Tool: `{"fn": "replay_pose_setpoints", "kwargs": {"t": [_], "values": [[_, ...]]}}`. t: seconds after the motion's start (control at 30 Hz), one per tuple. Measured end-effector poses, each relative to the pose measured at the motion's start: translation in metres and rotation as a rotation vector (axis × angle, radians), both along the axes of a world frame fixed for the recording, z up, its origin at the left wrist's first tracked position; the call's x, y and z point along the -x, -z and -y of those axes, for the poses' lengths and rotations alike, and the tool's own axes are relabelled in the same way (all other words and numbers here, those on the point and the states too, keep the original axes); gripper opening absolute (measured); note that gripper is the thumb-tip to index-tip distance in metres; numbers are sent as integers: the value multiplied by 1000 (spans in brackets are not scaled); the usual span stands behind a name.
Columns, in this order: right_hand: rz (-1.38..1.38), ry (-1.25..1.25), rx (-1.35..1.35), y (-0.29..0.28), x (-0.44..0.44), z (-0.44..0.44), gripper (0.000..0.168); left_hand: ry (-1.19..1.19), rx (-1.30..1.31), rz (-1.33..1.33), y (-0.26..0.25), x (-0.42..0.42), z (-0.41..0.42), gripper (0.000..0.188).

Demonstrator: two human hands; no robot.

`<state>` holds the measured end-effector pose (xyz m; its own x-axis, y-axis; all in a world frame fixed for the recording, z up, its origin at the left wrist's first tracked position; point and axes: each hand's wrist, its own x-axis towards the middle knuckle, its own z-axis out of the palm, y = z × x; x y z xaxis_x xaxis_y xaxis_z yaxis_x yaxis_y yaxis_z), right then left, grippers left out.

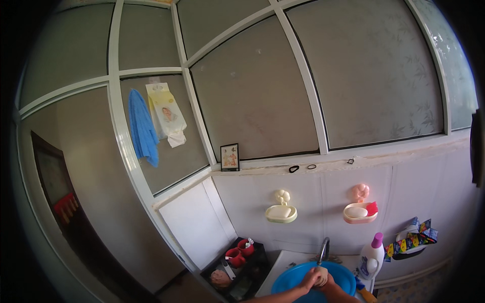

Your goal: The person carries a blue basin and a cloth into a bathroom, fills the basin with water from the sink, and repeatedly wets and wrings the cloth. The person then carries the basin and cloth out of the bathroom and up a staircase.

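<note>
Over a blue plastic basin (282,282), my two hands come together close below the curved metal faucet (324,248). My left hand (310,278) grips a small pale beige thing (322,275), possibly a bunched cloth; its exact kind is unclear. My right hand (329,282) closes on the same thing from the other side. Fingers cover much of it. The basin stands on a white washstand top (278,261), and my forearms hide its near part.
Right of the basin stand a white bottle with a purple cap (371,257) and a brush with a yellowish handle (365,293). Red cups (235,258) sit on a black shelf (261,257) at left. Two soap dishes, cream (281,219) and pink (360,221), hang on the wall.
</note>
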<state>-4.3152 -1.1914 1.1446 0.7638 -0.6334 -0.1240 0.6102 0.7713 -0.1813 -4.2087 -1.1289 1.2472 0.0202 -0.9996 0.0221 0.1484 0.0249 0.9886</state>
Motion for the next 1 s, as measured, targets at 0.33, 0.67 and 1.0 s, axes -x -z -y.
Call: {"fn": "replay_pose_setpoints", "kwargs": {"t": [0.33, 0.67, 1.0], "values": [[-378, 544, -170, -42, -7, -12, 31, -94, 527, 913, -19, -2, -5, 33], [-242, 653, -294, 1, 36, 9, 36, -146, -124, 305, 4, -26, 15, 32], [-262, 134, -60, 25, 7, -35, 32, 7, -334, -474, 45, -9, 6, 24]]}}
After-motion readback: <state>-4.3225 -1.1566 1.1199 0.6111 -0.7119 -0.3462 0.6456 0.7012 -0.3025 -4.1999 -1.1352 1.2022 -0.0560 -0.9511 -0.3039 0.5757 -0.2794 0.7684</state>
